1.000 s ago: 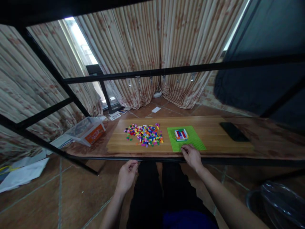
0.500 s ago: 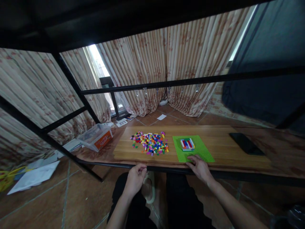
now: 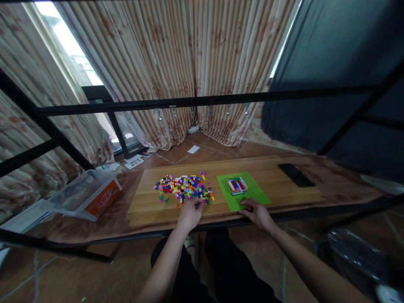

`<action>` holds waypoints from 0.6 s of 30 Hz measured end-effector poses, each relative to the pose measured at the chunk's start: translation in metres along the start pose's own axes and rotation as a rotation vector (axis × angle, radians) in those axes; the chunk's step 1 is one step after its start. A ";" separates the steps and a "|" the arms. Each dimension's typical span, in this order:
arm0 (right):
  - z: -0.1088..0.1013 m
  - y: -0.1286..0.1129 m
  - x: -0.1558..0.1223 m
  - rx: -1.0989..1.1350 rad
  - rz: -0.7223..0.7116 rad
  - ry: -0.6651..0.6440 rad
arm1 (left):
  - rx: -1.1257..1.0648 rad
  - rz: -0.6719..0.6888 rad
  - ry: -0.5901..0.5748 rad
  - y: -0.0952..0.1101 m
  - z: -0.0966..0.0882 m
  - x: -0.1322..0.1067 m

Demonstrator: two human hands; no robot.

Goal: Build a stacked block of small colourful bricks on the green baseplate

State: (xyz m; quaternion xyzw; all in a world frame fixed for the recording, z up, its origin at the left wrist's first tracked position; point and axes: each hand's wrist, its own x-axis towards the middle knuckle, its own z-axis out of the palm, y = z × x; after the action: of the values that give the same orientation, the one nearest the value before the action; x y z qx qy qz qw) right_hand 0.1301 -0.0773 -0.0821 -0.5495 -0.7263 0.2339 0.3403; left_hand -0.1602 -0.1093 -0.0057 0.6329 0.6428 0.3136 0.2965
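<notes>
Loose building bricks (image 3: 186, 186) in many colours lie heaped on the wooden board. At the heap's near edge is my left hand (image 3: 190, 212), its fingers curled and pressed together; whatever they may hold is hidden. A green baseplate (image 3: 257, 194) lies to the right of the heap, bearing a small low block of bricks (image 3: 237, 185) with red, white and blue stripes on top. My right hand (image 3: 257, 213) rests at the baseplate's near edge, with thumb and fingers apart and nothing visible between them.
The wooden board (image 3: 148, 212) lies on a low brown-covered surface. A black phone (image 3: 296, 175) sits at its right end. To the left stands a clear plastic box (image 3: 85, 193) with an orange label. A black metal rail (image 3: 139, 105) crosses behind, before patterned curtains (image 3: 221, 54).
My left hand has moved forward from above my lap to the near edge of the brick heap. My right hand stays by the baseplate. The camera view has shifted.
</notes>
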 end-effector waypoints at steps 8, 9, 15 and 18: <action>-0.005 -0.009 -0.001 -0.031 0.059 -0.030 | 0.043 0.006 0.002 -0.016 -0.007 0.024; -0.005 -0.009 -0.001 -0.034 0.059 -0.030 | 0.045 -0.001 0.019 -0.018 -0.010 0.030; -0.009 -0.012 0.001 -0.107 0.083 -0.099 | 0.010 0.009 0.065 -0.013 -0.002 0.071; -0.013 -0.019 0.003 -0.169 0.060 -0.161 | -0.039 0.062 0.021 -0.002 0.017 0.085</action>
State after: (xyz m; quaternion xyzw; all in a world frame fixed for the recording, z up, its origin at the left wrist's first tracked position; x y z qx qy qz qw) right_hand 0.1273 -0.0806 -0.0591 -0.5773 -0.7515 0.2255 0.2262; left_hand -0.1504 -0.0237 -0.0162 0.6433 0.6196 0.3416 0.2924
